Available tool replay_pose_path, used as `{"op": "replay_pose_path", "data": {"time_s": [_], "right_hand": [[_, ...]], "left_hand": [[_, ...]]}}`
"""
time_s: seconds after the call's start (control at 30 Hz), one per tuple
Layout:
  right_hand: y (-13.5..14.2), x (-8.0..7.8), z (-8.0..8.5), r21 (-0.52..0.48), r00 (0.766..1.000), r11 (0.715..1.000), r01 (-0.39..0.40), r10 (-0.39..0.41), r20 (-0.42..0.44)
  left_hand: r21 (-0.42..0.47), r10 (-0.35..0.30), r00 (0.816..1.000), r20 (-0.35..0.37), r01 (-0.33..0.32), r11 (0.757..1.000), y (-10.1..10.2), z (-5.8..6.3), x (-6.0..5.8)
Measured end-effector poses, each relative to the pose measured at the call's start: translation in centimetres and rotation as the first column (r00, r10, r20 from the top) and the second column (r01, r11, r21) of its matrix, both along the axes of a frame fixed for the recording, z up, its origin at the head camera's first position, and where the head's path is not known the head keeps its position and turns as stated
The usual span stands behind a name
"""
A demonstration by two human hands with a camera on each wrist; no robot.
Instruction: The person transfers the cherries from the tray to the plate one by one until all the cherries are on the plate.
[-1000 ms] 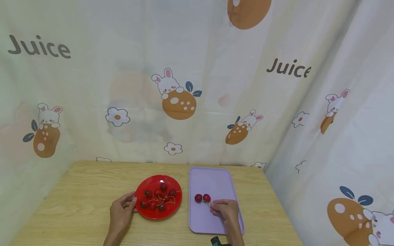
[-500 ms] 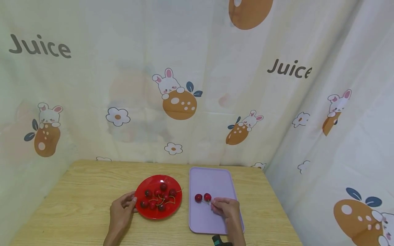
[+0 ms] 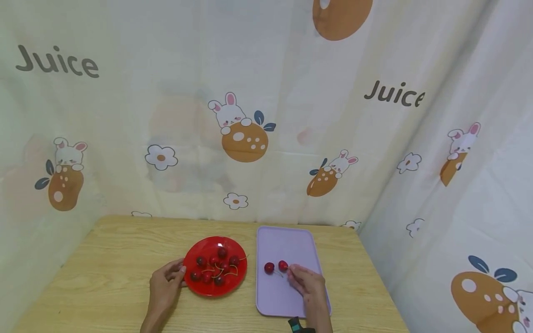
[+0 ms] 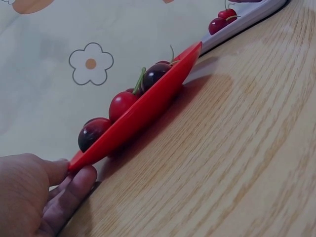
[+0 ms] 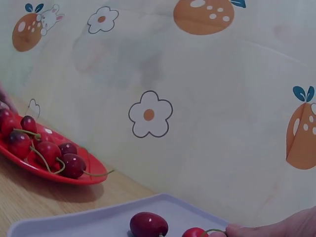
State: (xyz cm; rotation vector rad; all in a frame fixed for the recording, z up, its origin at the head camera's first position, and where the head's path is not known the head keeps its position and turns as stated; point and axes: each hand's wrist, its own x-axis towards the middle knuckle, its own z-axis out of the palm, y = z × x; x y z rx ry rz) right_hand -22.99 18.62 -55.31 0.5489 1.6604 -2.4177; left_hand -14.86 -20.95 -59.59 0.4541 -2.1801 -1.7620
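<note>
My left hand (image 3: 164,284) grips the left rim of a red plate (image 3: 210,290), thumb on top and fingers beneath in the left wrist view. Several dark red cherries (image 4: 123,105) with green stems lie on that plate. Over a lilac tray (image 3: 285,243), the right hand (image 3: 308,283) pinches the stem of a bright red cherry (image 3: 283,266). Just left of it, a darker cherry (image 5: 148,225) sits on the tray with its thin stem toward the hand. The right wrist view cuts off the held cherry's lower part, so I cannot tell whether it touches the tray.
Plate and tray stand side by side on a light wooden table (image 3: 125,249), a narrow gap between them. Behind and to the right hangs a pale curtain (image 3: 187,115) printed with rabbits, fruit and flowers. A dark strap (image 3: 296,325) shows near my right wrist.
My right hand has shifted slightly away from me, and the pinched cherry has turned and moved a little rightward, apart from the other one. The left hand and plate stay put.
</note>
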Motion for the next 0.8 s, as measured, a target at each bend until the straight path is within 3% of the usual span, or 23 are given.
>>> {"op": "replay_pose_path", "data": {"time_s": [0.5,0.8], "right_hand": [[-0.32,-0.20,0.48,-0.157,0.998,0.986,0.053,-0.046,0.046],[-0.21,-0.01,0.71,-0.226,1.000,0.974,0.019,-0.016,0.018]], "left_hand": [[0.029,0.003,1.000,-0.003,-0.003,1.000,0.12,-0.05,-0.07],[-0.010,0.002,1.000,-0.012,-0.003,1.000,-0.06,-0.17,-0.14]]}}
